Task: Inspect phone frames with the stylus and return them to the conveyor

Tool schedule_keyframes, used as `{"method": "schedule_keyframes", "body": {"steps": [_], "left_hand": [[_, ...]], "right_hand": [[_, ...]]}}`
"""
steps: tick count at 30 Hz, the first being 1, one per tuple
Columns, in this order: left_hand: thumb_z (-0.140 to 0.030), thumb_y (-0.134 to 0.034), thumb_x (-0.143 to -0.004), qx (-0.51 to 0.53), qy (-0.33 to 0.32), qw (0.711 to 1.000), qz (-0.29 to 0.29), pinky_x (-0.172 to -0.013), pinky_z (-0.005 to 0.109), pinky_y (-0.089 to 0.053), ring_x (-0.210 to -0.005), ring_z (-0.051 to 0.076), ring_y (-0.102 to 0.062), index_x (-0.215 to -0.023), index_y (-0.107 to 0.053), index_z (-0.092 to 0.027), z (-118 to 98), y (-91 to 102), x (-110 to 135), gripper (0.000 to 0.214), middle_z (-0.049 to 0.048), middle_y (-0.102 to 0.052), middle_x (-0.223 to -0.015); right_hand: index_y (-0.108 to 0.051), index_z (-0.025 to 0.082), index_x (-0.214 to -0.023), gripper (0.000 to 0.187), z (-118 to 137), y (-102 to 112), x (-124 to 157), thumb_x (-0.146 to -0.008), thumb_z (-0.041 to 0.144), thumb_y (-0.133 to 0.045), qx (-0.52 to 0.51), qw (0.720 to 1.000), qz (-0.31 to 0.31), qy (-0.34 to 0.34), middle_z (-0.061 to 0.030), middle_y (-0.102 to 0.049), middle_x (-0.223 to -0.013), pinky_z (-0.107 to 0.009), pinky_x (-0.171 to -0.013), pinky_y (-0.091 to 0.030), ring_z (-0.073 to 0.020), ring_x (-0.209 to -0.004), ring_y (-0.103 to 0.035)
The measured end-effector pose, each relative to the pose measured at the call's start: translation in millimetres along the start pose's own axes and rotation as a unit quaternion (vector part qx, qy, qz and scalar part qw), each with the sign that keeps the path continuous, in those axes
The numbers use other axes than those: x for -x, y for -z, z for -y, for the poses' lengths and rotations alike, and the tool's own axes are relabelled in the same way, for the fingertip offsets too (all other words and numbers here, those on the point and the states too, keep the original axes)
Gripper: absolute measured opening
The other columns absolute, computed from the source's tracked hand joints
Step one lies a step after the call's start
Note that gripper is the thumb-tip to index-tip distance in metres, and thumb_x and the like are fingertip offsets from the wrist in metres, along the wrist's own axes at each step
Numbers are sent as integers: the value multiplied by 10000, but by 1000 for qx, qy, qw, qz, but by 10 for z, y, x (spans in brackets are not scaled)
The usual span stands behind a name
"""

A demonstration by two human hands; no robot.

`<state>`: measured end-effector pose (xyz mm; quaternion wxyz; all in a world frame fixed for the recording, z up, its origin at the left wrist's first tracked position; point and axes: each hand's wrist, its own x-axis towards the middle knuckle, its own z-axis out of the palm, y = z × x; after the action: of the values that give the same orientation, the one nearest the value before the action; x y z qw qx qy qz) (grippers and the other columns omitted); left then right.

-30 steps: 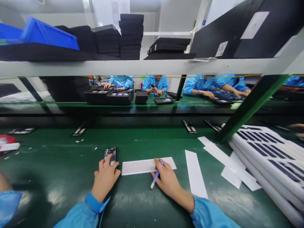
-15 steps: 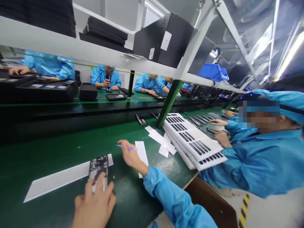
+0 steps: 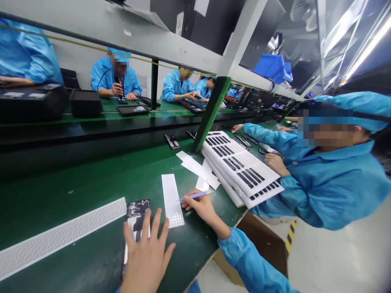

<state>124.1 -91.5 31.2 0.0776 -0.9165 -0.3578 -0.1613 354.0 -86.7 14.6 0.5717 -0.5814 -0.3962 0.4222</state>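
My left hand (image 3: 146, 252) lies with its fingers spread over the lower part of an opened smartphone (image 3: 139, 209), whose circuit board shows at the top. My right hand (image 3: 200, 207) pinches a slim purple pointed tool (image 3: 195, 195); whether it is a pair of tweezers I cannot tell. Its tip points left, at the right edge of a white sticker sheet (image 3: 171, 191) with rows of small marks. Left of the phone, a long white strip (image 3: 67, 232) with a raised pattern lies on the green bench.
Blank white paper strips (image 3: 200, 171) lie behind the sticker sheet. White foam trays (image 3: 235, 162) with black slots are stacked at the bench's right edge. A green post (image 3: 212, 114) rises behind them. A co-worker in blue (image 3: 330, 175) sits at the right.
My right hand has moved right, from left of the sticker sheet to its right edge, the purple tool still in it. My left hand's fingers have spread wider over the phone. The view has shifted.
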Motion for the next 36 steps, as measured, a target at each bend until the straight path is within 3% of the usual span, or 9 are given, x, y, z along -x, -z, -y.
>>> {"method": "schedule_keyframes", "body": {"steps": [3, 7, 12, 24, 36], "left_hand": [[-373, -477, -906, 59, -48, 997, -4, -1094, 669, -201, -1345, 352, -391, -1308, -583, -258, -30, -107, -206, 431, 87, -494, -1439], [-471, -478, -910, 95, -69, 993, 3, -1127, 575, -223, -1342, 326, -413, -1351, -543, -232, 14, -300, -332, 505, 79, -486, -1448], [-472, -465, -918, 100, -79, 992, 16, -1143, 560, -204, -1345, 325, -411, -1379, -507, -222, 79, -389, -310, 527, 85, -466, -1463], [-460, -463, -916, 97, -77, 992, 20, -1150, 554, -207, -1342, 321, -411, -1345, -540, -211, 59, -351, -321, 502, 85, -457, -1470], [-446, -482, -908, 106, -73, 991, 21, -1144, 560, -208, -1336, 329, -417, -1353, -530, -208, 61, -340, -329, 507, 86, -482, -1449]], "right_hand": [[-650, 136, -778, 390, -82, 1, 31, -738, 508, -756, 29, 999, -12, -16, -52, -702, -650, -217, -494, -525, -150, -552, -669], [-644, 139, -791, 427, -116, -5, 28, -711, 544, -753, 22, 998, -26, -47, -51, -700, -647, -216, -472, -522, -150, -528, -665], [-622, 141, -796, 424, -123, 13, 48, -720, 538, -748, 21, 997, -41, -57, -56, -699, -643, -222, -486, -539, -156, -538, -676], [-647, 137, -827, 390, -154, 45, 53, -768, 514, -731, 32, 999, -2, -34, -67, -713, -707, -245, -555, -575, -162, -590, -695], [-648, 149, -826, 325, -159, 25, 56, -804, 467, -711, 30, 999, -3, -24, -54, -717, -718, -248, -560, -571, -158, -596, -693]]}}
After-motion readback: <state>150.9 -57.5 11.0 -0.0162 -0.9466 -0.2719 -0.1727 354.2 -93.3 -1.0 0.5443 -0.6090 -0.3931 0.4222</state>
